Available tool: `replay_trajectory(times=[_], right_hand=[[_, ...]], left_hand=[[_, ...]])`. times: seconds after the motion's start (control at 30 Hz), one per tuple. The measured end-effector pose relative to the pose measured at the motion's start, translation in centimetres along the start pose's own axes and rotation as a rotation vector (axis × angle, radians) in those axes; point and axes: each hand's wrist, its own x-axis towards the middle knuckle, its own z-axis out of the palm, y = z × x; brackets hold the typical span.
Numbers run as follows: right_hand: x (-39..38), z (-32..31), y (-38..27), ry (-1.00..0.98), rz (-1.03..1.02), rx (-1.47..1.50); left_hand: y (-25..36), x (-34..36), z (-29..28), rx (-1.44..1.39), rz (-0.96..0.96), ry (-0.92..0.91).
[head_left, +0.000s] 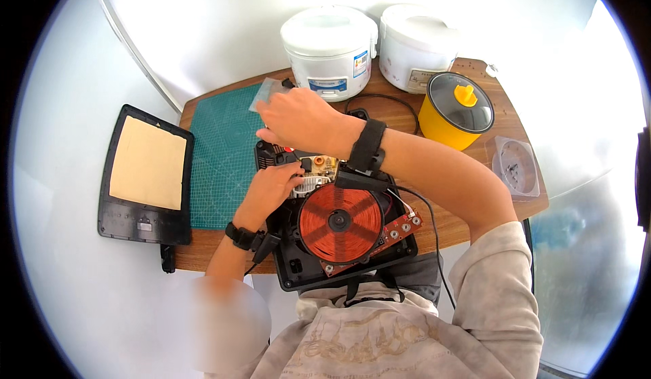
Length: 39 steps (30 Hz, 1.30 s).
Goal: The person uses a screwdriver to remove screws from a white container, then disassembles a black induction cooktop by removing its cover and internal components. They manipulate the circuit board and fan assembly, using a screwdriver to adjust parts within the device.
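In front of me lies an opened induction cooker with a round copper coil (339,223), a black housing (293,270) and a red control board (393,233). My left hand (271,188) reaches over its left side. Those fingers are bent together at the tan circuit board (317,165) beside the coil; what they pinch is hidden. Above the housing's far left corner is my right hand (298,116), its fingers curled and its thumb pointing left. Whatever it grips cannot be made out. A clear plastic sheet or bag (266,93) shows just beyond it.
A green cutting mat (220,155) covers the table's left part. At the left edge rests a black panel (178,209) with a beige sheet (149,162). Two white rice cookers (329,40), a yellow pot (441,125) and a clear tray (519,175) of small parts stand behind and right.
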Motion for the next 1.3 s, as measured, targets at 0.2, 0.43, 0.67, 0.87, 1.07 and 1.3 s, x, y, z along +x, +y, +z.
replay_trajectory(times=[0.2, 0.43, 0.67, 0.87, 1.07, 1.3], right_hand=[[-0.6, -1.6, -0.2, -0.255, -0.038, 0.139], [-0.7, -0.7, 1.8, -0.178, -0.136, 0.170], [-0.9, -0.5, 1.6, -0.155, -0.070, 0.155], [-1.6, 0.5, 0.8, -0.067, 0.041, 0.187], [-2.4, -0.2, 0.2, -0.038, 0.067, 0.218], [-2.1, -3.7, 0.1, 0.114, 0.172, 0.225]], left_hand=[[-0.7, -0.2, 0.0, 0.012, -0.036, -0.022], [-0.7, -0.2, 0.3, -0.025, -0.086, -0.045], [-0.1, -0.1, 0.0, 0.015, -0.103, -0.052], [-0.3, -0.3, 0.2, 0.037, -0.057, -0.021], [-1.4, -0.5, 0.3, 0.015, -0.019, -0.007], [-0.7, -0.2, 0.1, -0.067, -0.097, -0.070]])
